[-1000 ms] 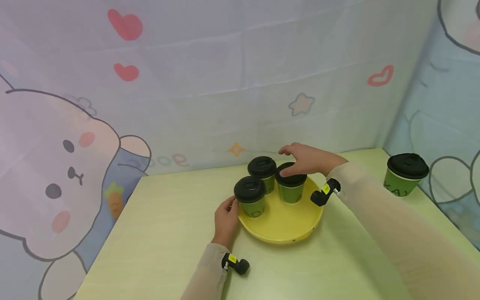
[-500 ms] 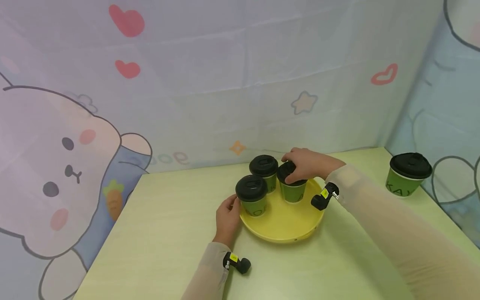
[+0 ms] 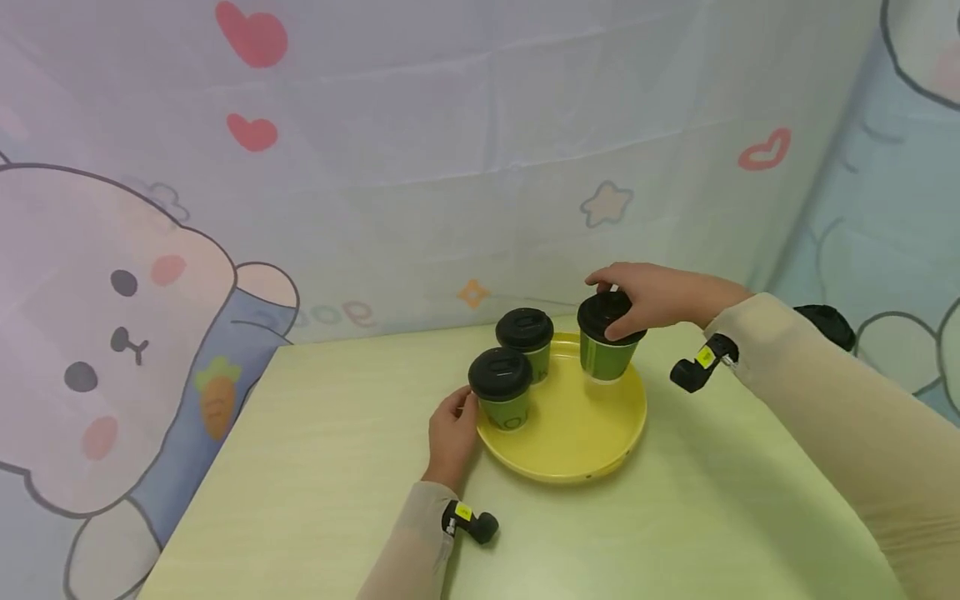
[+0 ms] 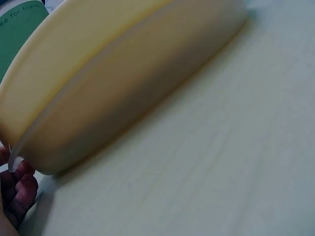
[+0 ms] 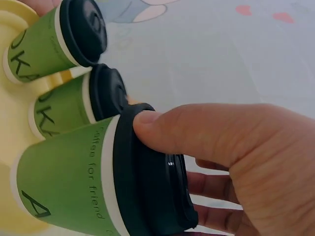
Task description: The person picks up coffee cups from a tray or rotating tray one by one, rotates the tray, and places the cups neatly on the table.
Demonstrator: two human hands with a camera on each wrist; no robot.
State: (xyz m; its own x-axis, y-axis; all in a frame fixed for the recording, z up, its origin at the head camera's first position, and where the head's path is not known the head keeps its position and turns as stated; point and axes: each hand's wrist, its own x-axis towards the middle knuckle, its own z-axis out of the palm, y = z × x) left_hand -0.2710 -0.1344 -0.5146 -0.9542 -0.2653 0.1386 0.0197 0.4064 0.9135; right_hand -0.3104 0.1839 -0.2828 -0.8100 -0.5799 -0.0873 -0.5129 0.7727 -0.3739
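Note:
My right hand [image 3: 660,296] grips a green paper coffee cup [image 3: 606,358] by its black lid, thumb on the near side. The cup appears raised a little over the right back part of a round yellow tray [image 3: 577,450]. Two more lidded cups stand upright on the tray's left side: a front cup [image 3: 504,400] and a back cup [image 3: 525,333]. My left hand [image 3: 452,437] holds the tray's left rim; in the left wrist view, its fingers [image 4: 24,191] curl beneath the rim.
Another cup [image 3: 827,325] shows only its black lid behind my right sleeve [image 3: 825,400]. The tray rests on a pale table [image 3: 337,467]. A printed cloth [image 3: 420,167] hangs along the table's back edge.
My right hand has closed on the right cup's lid and shifted the cup up and to the right. My left hand stays at the tray's rim.

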